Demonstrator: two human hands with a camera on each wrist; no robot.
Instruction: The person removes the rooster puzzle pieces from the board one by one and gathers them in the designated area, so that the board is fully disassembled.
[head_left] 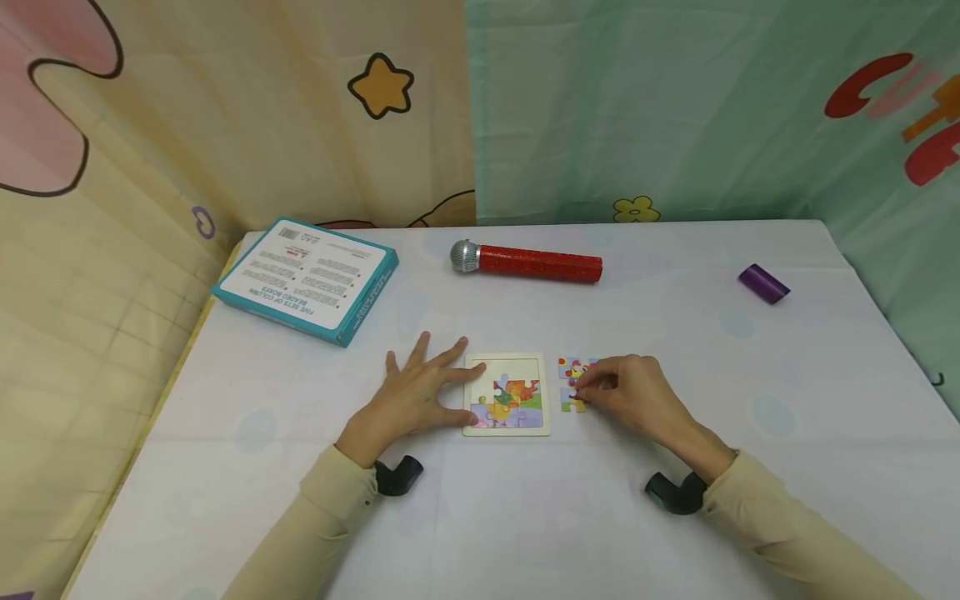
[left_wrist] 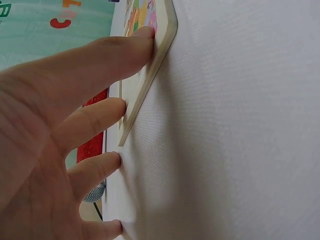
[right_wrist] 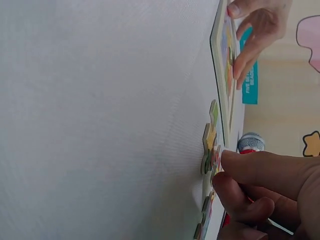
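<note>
we see the right hand (head_left: 637, 396) with thumb and forefinger clamped on a small flat puzzle piece (right_wrist: 217, 156), the other fingers curled behind. the left hand (head_left: 420, 392) has its fingers spread wide apart, thumb and forefinger resting on the left side of a square puzzle tray (head_left: 546, 400). the tray is thin and pale, with a smooth raised rim, and lies flat between our two hands. inside it, glossy, knobbed pieces (head_left: 517, 414) interlock across the lower part, while the bare cream base shows along the top. just right of the tray, below the right hand, lie loose pieces (head_left: 567, 402) with wavy, bright-printed outlines. curved black fittings (head_left: 400, 476) sit at both wrists, beside beige cloth cuffs (head_left: 330, 483). farther out, we find a toy microphone (head_left: 540, 262) with a glittery red shaft and silvery mesh ball, a flat teal-edged box (head_left: 300, 275) at the back left, and a shiny purple cylinder (head_left: 763, 284) at the right. white woven cloth covers the worktop (head_left: 487, 517); softly creased, printed curtains (head_left: 645, 100) stand behind.
</note>
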